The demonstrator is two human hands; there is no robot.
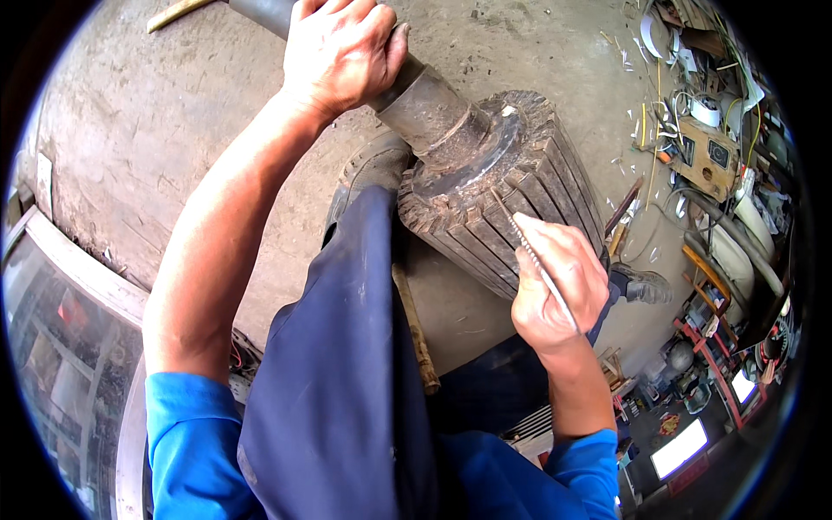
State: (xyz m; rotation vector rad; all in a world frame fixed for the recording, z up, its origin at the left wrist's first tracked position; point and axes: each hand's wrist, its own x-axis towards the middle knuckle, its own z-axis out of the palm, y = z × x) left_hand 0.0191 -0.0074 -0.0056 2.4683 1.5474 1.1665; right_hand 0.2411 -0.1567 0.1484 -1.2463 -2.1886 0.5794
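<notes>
a: where was the drum, from your seat?

b: i had the slotted drum (555, 186) between the two shoes (377, 165), its shaft (269, 12) running up and to the left over the dusty floor (217, 95). what bore its weight, i couldn't make out.

a: and the grips?

b: the left hand (342, 56) was closed over the shaft, though my view cut off some of its fingers; i judged it was there to steady the drum. the right hand (568, 282) was pinched, with hardly any gap, on a thin metal rod (533, 255) with a twisted middle.

a: why hold it like a pencil?

b: probably for fine control. the tip was at the rim of the drum's end face, by the slots; i couldn't tell whether it touched.

a: how did the drum look?

b: brown, grimy and worn. long straight grooves ran down its side, the end face looked rough and crumbly, and a smoother greyish ring around the collar (433, 113) showed pale streaks.
</notes>
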